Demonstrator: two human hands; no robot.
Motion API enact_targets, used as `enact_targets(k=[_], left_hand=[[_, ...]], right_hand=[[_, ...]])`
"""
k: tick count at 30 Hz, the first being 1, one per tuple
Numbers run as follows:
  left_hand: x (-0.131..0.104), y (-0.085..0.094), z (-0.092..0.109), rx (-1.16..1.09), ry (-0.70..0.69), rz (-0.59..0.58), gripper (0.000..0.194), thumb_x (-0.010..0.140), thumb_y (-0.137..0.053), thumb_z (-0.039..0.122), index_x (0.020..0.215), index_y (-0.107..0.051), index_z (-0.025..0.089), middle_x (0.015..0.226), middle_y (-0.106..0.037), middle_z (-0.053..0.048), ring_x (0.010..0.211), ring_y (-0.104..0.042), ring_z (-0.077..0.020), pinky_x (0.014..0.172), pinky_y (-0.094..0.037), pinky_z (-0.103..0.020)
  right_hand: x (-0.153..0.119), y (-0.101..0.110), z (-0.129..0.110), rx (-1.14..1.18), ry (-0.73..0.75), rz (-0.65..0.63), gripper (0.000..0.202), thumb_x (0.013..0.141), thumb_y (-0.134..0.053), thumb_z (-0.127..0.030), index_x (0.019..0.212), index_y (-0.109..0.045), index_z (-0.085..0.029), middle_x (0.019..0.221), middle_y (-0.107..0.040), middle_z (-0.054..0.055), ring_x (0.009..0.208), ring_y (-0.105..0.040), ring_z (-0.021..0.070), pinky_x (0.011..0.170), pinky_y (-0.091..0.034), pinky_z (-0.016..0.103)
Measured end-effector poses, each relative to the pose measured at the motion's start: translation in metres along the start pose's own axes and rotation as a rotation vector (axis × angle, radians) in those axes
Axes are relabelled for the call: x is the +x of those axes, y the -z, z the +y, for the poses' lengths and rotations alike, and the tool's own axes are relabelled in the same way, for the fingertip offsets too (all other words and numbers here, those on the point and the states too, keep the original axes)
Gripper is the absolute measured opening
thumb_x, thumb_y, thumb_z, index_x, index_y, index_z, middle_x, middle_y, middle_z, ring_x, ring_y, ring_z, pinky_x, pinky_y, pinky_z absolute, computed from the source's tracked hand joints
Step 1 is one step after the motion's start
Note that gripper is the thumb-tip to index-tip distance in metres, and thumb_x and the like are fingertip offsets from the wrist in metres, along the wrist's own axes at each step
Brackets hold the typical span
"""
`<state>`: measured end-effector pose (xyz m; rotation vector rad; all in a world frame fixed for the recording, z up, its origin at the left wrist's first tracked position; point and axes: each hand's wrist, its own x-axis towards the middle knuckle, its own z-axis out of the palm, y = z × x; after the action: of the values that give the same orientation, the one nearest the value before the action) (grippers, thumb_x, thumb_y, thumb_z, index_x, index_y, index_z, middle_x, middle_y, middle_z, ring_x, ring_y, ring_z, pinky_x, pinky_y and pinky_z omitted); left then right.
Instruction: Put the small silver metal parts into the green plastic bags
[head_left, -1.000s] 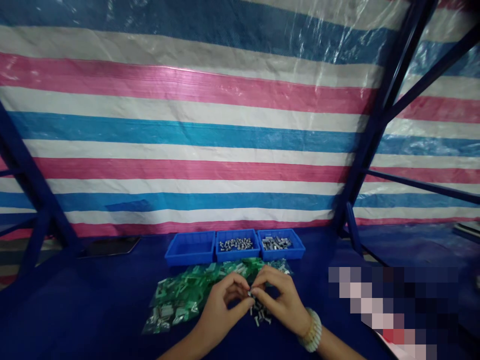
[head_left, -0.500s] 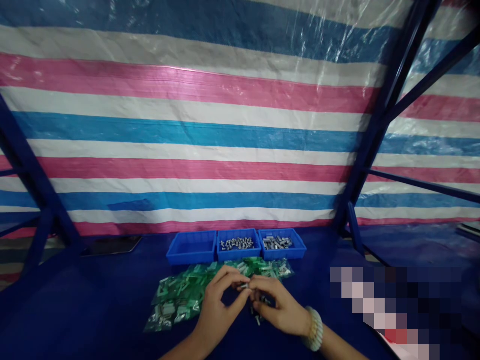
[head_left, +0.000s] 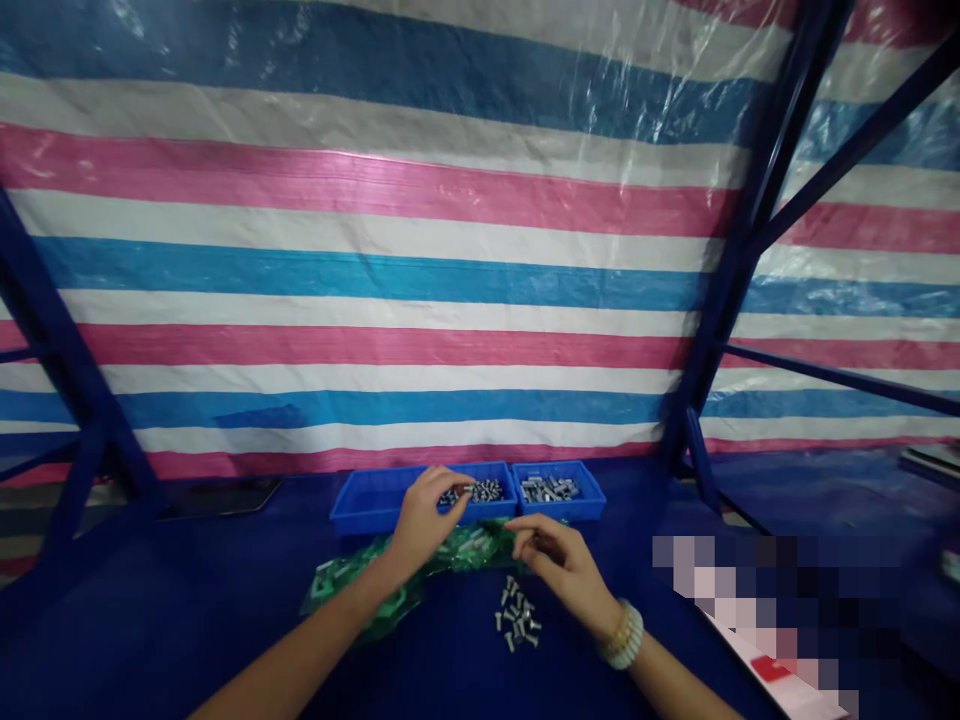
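Observation:
My left hand (head_left: 427, 515) reaches over the middle blue bin (head_left: 508, 492), thumb and forefinger pinched round a small metal part just above the metal pieces inside. My right hand (head_left: 566, 565), with a beaded bracelet on its wrist, hovers right of the green bags, fingers apart and nothing visible between them. Below it, several small screws (head_left: 517, 620) lie loose on the blue table (head_left: 442, 670). Clear bags with green pieces (head_left: 472, 545) lie partly under my left forearm. The right blue bin (head_left: 559, 488) holds short metal pieces.
The left blue bin (head_left: 367, 497) shows no contents. A dark flat device (head_left: 221, 497) lies at the back left. Blue metal posts (head_left: 720, 300) stand on both sides, before a striped plastic sheet (head_left: 375, 300). A blurred patch covers the lower right.
My left hand has moved up from beside my right hand to the middle bin. My right hand has drawn back to the right and opened, uncovering the loose screws.

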<state>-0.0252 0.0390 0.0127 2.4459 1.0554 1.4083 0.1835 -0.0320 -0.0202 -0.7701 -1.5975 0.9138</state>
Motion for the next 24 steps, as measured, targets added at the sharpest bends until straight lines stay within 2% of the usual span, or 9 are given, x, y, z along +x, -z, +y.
enact_targets(k=[3,6,9,11,13,15,18,21,24], left_hand=[[0.009,-0.003,-0.02,0.024,0.027,-0.008,0.017,0.079,-0.06,0.014,0.091,-0.07,0.02,0.08,-0.069,-0.004,0.076,-0.064,-0.0197,0.072,-0.051,-0.034],[0.005,-0.002,-0.03,0.038,0.058,0.009,0.025,0.078,-0.058,0.012,0.1,-0.067,0.019,0.082,-0.07,-0.004,0.076,-0.065,-0.0198,0.074,-0.051,-0.036],[-0.007,0.004,-0.025,0.044,0.078,0.013,0.031,0.08,-0.054,0.011,0.108,-0.064,0.018,0.086,-0.07,-0.005,0.077,-0.064,-0.0189,0.076,-0.051,-0.036],[-0.018,0.007,-0.014,0.046,0.079,-0.005,0.027,0.08,-0.054,0.011,0.103,-0.065,0.019,0.084,-0.069,-0.004,0.077,-0.064,-0.0183,0.076,-0.05,-0.034],[-0.03,0.009,0.002,0.036,0.053,-0.097,0.021,0.081,-0.055,0.012,0.095,-0.067,0.02,0.081,-0.069,-0.003,0.076,-0.063,-0.0181,0.074,-0.049,-0.033],[-0.042,0.008,0.02,0.028,0.008,-0.265,0.015,0.08,-0.058,0.013,0.09,-0.067,0.021,0.079,-0.069,-0.002,0.075,-0.063,-0.0187,0.073,-0.048,-0.032],[-0.059,0.003,0.041,0.057,-0.038,-0.472,0.015,0.079,-0.065,0.016,0.092,-0.065,0.022,0.087,-0.069,-0.003,0.084,-0.063,-0.0223,0.077,-0.045,-0.035],[-0.069,-0.003,0.049,0.072,-0.048,-0.553,0.018,0.078,-0.069,0.018,0.095,-0.064,0.022,0.095,-0.068,-0.004,0.091,-0.062,-0.0243,0.081,-0.043,-0.036],[-0.073,-0.008,0.048,0.072,-0.039,-0.583,0.015,0.079,-0.068,0.017,0.093,-0.064,0.021,0.094,-0.067,-0.004,0.09,-0.061,-0.0233,0.082,-0.044,-0.035]], right_hand=[[0.003,0.007,0.001,-0.014,-0.019,0.035,0.019,0.085,-0.058,-0.025,0.1,-0.067,-0.017,0.073,-0.063,0.002,0.069,-0.06,0.0158,0.067,-0.047,0.028],[0.004,0.011,0.001,-0.031,-0.03,0.059,0.018,0.085,-0.059,-0.027,0.097,-0.067,-0.017,0.073,-0.064,0.003,0.069,-0.06,0.0161,0.067,-0.047,0.028],[0.003,0.012,0.0,-0.045,-0.041,0.071,0.018,0.085,-0.059,-0.028,0.095,-0.067,-0.017,0.073,-0.064,0.003,0.071,-0.061,0.0167,0.068,-0.048,0.028],[0.003,0.011,-0.001,-0.056,-0.038,0.076,0.018,0.085,-0.059,-0.029,0.094,-0.068,-0.017,0.073,-0.064,0.003,0.071,-0.061,0.0169,0.067,-0.049,0.028],[0.002,0.009,-0.001,-0.074,-0.025,0.08,0.018,0.085,-0.059,-0.03,0.094,-0.068,-0.017,0.073,-0.064,0.003,0.07,-0.061,0.0171,0.067,-0.049,0.029],[0.001,0.007,-0.001,-0.094,-0.009,0.082,0.018,0.085,-0.059,-0.03,0.094,-0.068,-0.017,0.073,-0.064,0.003,0.069,-0.061,0.017,0.067,-0.049,0.029],[0.0,0.005,-0.002,-0.11,0.008,0.082,0.018,0.086,-0.058,-0.03,0.094,-0.068,-0.017,0.074,-0.065,0.003,0.069,-0.061,0.0168,0.068,-0.05,0.03],[-0.001,0.004,-0.003,-0.114,0.009,0.083,0.018,0.086,-0.058,-0.03,0.093,-0.068,-0.017,0.074,-0.066,0.004,0.068,-0.061,0.0167,0.068,-0.051,0.03],[-0.001,0.003,-0.003,-0.12,0.004,0.085,0.018,0.086,-0.058,-0.03,0.092,-0.069,-0.017,0.074,-0.066,0.004,0.068,-0.061,0.0168,0.067,-0.051,0.03]])
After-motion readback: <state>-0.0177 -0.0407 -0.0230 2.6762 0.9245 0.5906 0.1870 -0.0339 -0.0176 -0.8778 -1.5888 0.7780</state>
